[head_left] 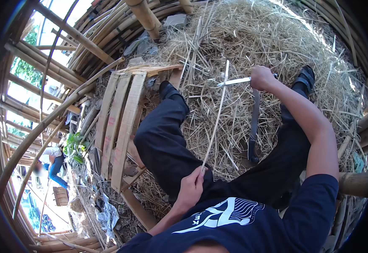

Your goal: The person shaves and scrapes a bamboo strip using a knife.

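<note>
My left hand (191,185) is closed around the near end of a thin pale bamboo strip (217,120), close to my lap. The strip slants up and away from me, over the shavings. Out in front, my right hand (263,79) grips a knife (236,82) by its handle, the blade pointing left. Near its tip, the blade meets or crosses the strip a little below the strip's far end. A long dark machete (254,122) lies between my legs on the shavings, its handle toward me.
Pale shavings (272,38) cover the ground around my feet. A wooden slatted crate (118,122) stands to the left of my leg. Bamboo poles (61,63) form a frame at the left, and another person (55,164) is beyond it. A thick bamboo pole (357,184) lies at right.
</note>
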Available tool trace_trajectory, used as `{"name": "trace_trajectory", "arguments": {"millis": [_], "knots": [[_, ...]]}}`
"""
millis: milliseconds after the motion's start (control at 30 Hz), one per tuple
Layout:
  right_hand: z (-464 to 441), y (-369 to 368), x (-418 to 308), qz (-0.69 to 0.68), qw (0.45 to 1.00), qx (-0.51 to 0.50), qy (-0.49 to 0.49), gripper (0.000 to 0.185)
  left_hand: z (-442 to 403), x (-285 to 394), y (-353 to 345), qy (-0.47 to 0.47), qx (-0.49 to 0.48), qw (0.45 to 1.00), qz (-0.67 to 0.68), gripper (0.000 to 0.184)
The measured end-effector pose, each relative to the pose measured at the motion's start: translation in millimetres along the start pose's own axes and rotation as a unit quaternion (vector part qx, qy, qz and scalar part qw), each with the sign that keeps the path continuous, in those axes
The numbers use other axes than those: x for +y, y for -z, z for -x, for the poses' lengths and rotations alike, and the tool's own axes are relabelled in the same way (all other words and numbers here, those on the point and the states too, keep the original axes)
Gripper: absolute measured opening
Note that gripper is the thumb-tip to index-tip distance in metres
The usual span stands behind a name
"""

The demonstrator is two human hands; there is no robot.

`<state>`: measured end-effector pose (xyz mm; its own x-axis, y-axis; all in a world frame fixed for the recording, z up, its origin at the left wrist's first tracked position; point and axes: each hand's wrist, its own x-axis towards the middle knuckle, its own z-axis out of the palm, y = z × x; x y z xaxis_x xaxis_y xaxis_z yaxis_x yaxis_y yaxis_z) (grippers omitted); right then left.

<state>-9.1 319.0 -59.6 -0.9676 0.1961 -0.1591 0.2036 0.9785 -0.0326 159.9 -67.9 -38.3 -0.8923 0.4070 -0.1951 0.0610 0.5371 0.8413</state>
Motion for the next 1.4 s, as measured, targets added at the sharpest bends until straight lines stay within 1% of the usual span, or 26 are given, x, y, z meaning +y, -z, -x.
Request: {"name": "trace_trajectory", "arguments": {"millis": [67, 100, 133, 167, 200, 233, 267, 367, 433, 467, 500, 533, 567, 600, 867, 900, 967, 1033, 1100, 1133, 1167, 1200, 1267, 1300, 1333, 1400], "knots": [[13, 8, -12, -0.050, 0.998, -0.028, -0.006, 0.023, -6, -1, -1, -0.002, 0.004, 1.000, -0.001, 0.019], [0, -11, -10, -0.088, 0.995, -0.036, -0.016, 0.025, -11, -3, 3, -0.003, 0.013, 1.000, -0.004, 0.019], [7, -6, -17, -0.158, 0.986, -0.053, -0.019, 0.026, -14, -1, 6, 0.003, 0.015, 1.000, 0.005, 0.019], [9, -1, -28, -0.148, 0.985, -0.085, -0.009, 0.025, -17, 0, 10, 0.011, 0.020, 1.000, 0.013, 0.020], [23, 6, -44, -0.111, 0.986, -0.088, 0.089, 0.024, -22, -3, 14, 0.009, 0.014, 1.000, 0.011, 0.020], [32, 10, -57, -0.070, 0.984, -0.092, 0.133, 0.024, -24, -3, 14, 0.007, 0.013, 1.000, 0.009, 0.020], [37, 15, -68, -0.074, 0.979, -0.123, 0.145, 0.024, -27, -2, 14, 0.000, 0.013, 1.000, 0.002, 0.020], [41, 6, -89, -0.079, 0.971, -0.122, 0.189, 0.021, -30, 3, 13, -0.004, 0.024, 1.000, -0.016, 0.021], [37, 16, -85, -0.052, 0.971, -0.130, 0.194, 0.021, -27, 4, 10, -0.038, 0.042, 0.998, -0.039, 0.020], [19, -2, -71, -0.060, 0.980, -0.107, 0.153, 0.021, -24, 7, 8, -0.022, 0.040, 0.999, -0.028, 0.019], [6, -1, -50, -0.169, 0.979, -0.118, 0.011, 0.020, -15, 6, 6, -0.017, 0.044, 0.998, -0.031, 0.019], [-15, -2, -21, -0.072, 0.995, -0.067, -0.012, 0.018, -7, 3, 4, -0.029, 0.031, 0.999, -0.031, 0.020], [-13, 8, 5, 0.011, 0.999, -0.003, 0.052, 0.017, -3, 2, 3, -0.042, 0.021, 0.998, -0.031, 0.020], [-10, 3, 8, -0.001, 1.000, 0.020, 0.017, 0.016, -1, 5, 3, -0.023, 0.008, 0.999, -0.033, 0.020], [-4, 6, 5, 0.025, 0.999, -0.030, 0.013, 0.020, 1, 0, 6, 0.018, -0.016, 1.000, -0.019, 0.020], [-6, 0, 2, 0.027, 0.996, -0.080, 0.020, 0.023, 3, -2, 8, 0.025, -0.021, 0.999, -0.025, 0.020], [-3, -11, -8, -0.071, 0.987, -0.134, 0.058, 0.027, -4, -9, 10, 0.012, 0.001, 1.000, -0.018, 0.020], [3, -23, -29, -0.184, 0.961, -0.207, 0.005, 0.028, -9, -12, 13, 0.001, 0.025, 1.000, -0.011, 0.020], [29, -2, -55, -0.172, 0.953, -0.229, 0.095, 0.032, -18, -11, 11, -0.020, 0.054, 0.998, -0.009, 0.020], [34, -4, -63, -0.171, 0.953, -0.228, 0.097, 0.032, -20, -14, 10, 0.008, 0.031, 0.999, 0.030, 0.027], [37, -6, -69, -0.185, 0.949, -0.212, 0.145, 0.032, -21, -13, 9, 0.008, 0.032, 0.999, 0.029, 0.027], [39, -6, -73, -0.199, 0.941, -0.197, 0.192, 0.032, -21, -11, 8, 0.059, 0.000, 0.994, 0.092, 0.030], [42, 6, -73, -0.228, 0.936, -0.191, 0.189, 0.034, -23, -14, 8, 0.125, -0.092, 0.961, 0.230, 0.045], [44, 10, -70, -0.256, 0.931, -0.186, 0.184, 0.037, -23, -14, 9, 0.123, -0.096, 0.960, 0.231, 0.045], [37, 3, -64, -0.214, 0.940, -0.143, 0.224, 0.040, -22, -11, 12, 0.153, -0.134, 0.946, 0.253, 0.047], [41, 16, -56, -0.256, 0.937, -0.158, 0.177, 0.040, -22, -5, 13, 0.175, -0.197, 0.934, 0.242, 0.051]]}}
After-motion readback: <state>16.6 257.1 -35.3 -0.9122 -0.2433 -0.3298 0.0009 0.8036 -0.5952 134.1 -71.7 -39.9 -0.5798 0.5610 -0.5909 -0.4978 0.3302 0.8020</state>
